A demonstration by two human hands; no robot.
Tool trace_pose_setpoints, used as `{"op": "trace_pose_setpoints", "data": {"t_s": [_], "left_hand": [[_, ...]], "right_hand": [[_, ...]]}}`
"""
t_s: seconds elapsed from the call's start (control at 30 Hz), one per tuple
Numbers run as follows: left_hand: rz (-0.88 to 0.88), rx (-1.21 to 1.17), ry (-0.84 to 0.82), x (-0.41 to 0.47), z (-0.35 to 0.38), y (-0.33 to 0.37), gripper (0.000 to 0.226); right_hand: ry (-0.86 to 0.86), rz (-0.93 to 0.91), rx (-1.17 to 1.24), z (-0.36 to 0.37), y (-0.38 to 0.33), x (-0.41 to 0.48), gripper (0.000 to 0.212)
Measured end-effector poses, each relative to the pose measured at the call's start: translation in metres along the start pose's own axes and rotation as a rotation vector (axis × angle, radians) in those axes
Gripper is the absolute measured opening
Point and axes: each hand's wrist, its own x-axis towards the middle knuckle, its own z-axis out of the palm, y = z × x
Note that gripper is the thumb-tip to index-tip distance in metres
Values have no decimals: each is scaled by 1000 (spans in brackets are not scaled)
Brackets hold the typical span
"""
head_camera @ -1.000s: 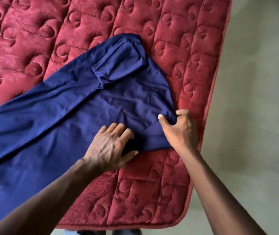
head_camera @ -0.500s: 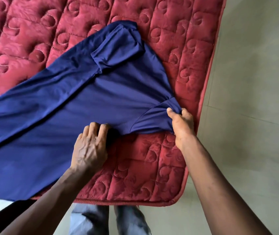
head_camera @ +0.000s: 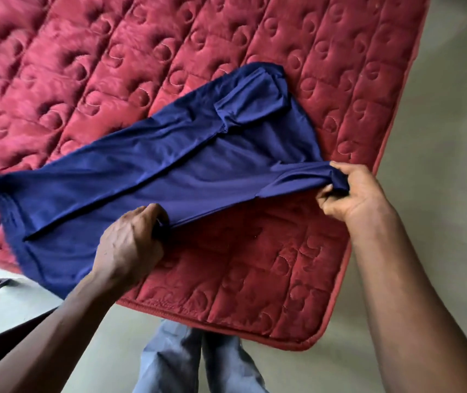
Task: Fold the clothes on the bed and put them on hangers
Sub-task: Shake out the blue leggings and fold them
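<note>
Hands on cloth, both of them: the left hand [head_camera: 130,245] curls round the near edge of the blue garment [head_camera: 170,177], while the right hand [head_camera: 351,191] pinches a bunched corner out by the mattress edge. The fabric runs taut between the two, lifted off the red quilted bed [head_camera: 113,66]. The far part of the garment lies flat on the quilt, with one sleeve [head_camera: 252,103] folded in across it near the top.

Here's the risk as I read it. The hem end hangs over the near-left edge of the bed, so a careless pull could drag the whole piece down onto the floor [head_camera: 439,137]. A lopsided lift could also flip that tucked sleeve open and spoil the fold, and the smooth-looking fabric would help it slide.

Around it there's pale floor to the right and below, and the person's grey-blue trouser legs [head_camera: 192,361] are close against the bed corner. No hanger shows anywhere, so the hanging step depends on something out of view.
</note>
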Motion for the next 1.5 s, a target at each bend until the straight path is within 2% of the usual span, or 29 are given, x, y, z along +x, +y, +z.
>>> {"op": "trace_pose_setpoints", "data": {"t_s": [0.07, 0.17, 0.27, 0.33, 0.4, 0.43, 0.5, 0.57, 0.63, 0.73, 0.8, 0.87, 0.97, 1.0, 1.1, 1.2, 1.27, 1.33, 1.4, 1.5], "left_hand": [[6, -69, 53, 18, -15, -12, 37], [-71, -120, 28, 49, -31, -34, 40], [-151, -152, 21, 68, -35, -57, 36], [-201, -182, 43, 68, -33, -70, 41], [-260, -234, 40, 59, -27, -79, 40], [-272, -247, 48, 53, -21, -80, 42], [-251, -231, 122, 34, -13, -84, 50], [-240, -161, 191, 15, -7, -90, 59], [-244, -40, 184, -3, -2, -90, 70], [-196, 162, 108, -23, 0, -95, 86], [-195, 185, 131, -30, -15, -110, 82], [-355, 88, 256, -36, -35, -132, 67], [-768, -194, 524, -46, -58, -168, 53], [-817, -256, 555, -49, -58, -175, 50], [-815, -403, 537, -54, -47, -180, 46], [-903, -497, 523, -49, -33, -171, 43], [-929, -490, 493, -45, -26, -167, 45], [-945, -487, 477, -45, -20, -168, 35], [-966, -478, 464, -49, -17, -173, 29], [-969, -404, 499, -54, -20, -168, 33]], "right_hand": [[-61, -49, 6, 35, -15, 3, 19], [-202, -183, 56, 92, -28, 13, 13], [-323, -321, 29, 137, -22, 30, 26], [-286, -513, -305, 152, 5, 38, 46], [-149, -944, -778, 151, 49, 37, 53], [-188, -1131, -954, 144, 76, 36, 54], [-374, -1301, -1231, 134, 132, 35, 59], [-444, -1325, -1495, 127, 176, 39, 66], [-371, -1337, -1686, 124, 200, 45, 72], [-294, -1391, -1774, 121, 208, 55, 75], [-277, -1423, -1819, 118, 208, 60, 77], [-265, -1449, -1852, 116, 208, 61, 78], [-239, -1451, -1867, 117, 211, 58, 78], [-232, -1453, -1860, 117, 210, 57, 78], [-233, -1449, -1825, 120, 210, 51, 79], [-226, -1419, -1750, 125, 214, 43, 77], [-207, -1423, -1614, 132, 216, 33, 70], [-172, -1515, -1470, 145, 213, 20, 59], [-157, -1618, -1522, 162, 208, 13, 50], [-274, -1682, -1719, 187, 198, 17, 30]]}}
